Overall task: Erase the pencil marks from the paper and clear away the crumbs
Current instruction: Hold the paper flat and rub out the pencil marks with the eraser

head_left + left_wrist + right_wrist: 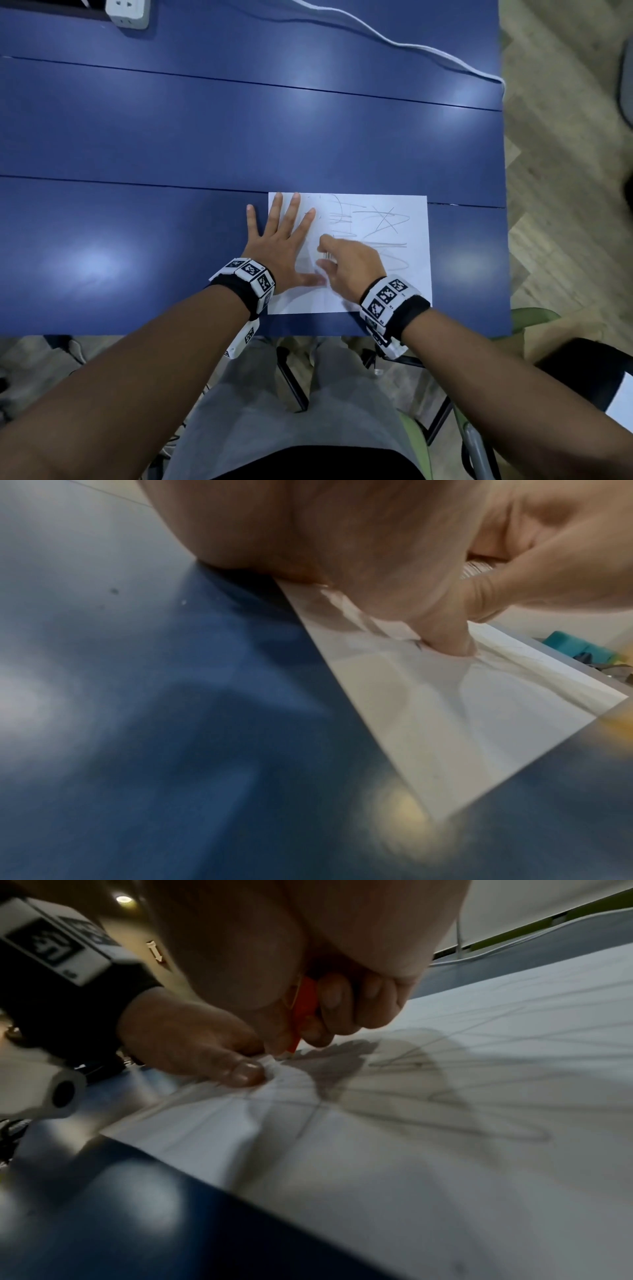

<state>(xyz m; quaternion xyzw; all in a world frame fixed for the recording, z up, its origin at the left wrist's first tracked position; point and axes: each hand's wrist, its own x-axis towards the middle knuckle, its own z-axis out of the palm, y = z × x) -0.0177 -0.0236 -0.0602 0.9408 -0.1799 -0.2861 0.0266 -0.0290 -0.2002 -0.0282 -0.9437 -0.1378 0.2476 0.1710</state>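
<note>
Currently a white sheet of paper [383, 219] lies flat on the blue tabletop [171, 144], close to the near edge and toward the right side, its far edge along a seam between the boards. Grey pencil marks [380, 222] cover the right and middle of the sheet: loops, crossed strokes and long horizontal lines.

The left hand [284, 240] lies palm down with fingers straight and spread. Three fingers and the thumb press on the left part of the sheet, while the little finger rests on the bare tabletop just past the paper's left edge. From the left wrist, the thumb [448, 639] bears down on the paper, which wrinkles slightly around it.

The right hand [349, 267] is over the near middle of the sheet, just beside the left thumb, its fingers curled. In the right wrist view they are closed round a thin red-orange object [303, 1010] whose lower tip meets the paper next to the left thumb. Whether this is an eraser holder or a pencil cannot be determined. That hand is motion-blurred in the head view.

No crumbs can be made out at this sharpness.

Both wrists carry black bands with white marker blocks. A white power strip [128, 13] sits at the far left corner, and a white cable [394, 42] crosses the far right corner and drops over the right edge.
</note>
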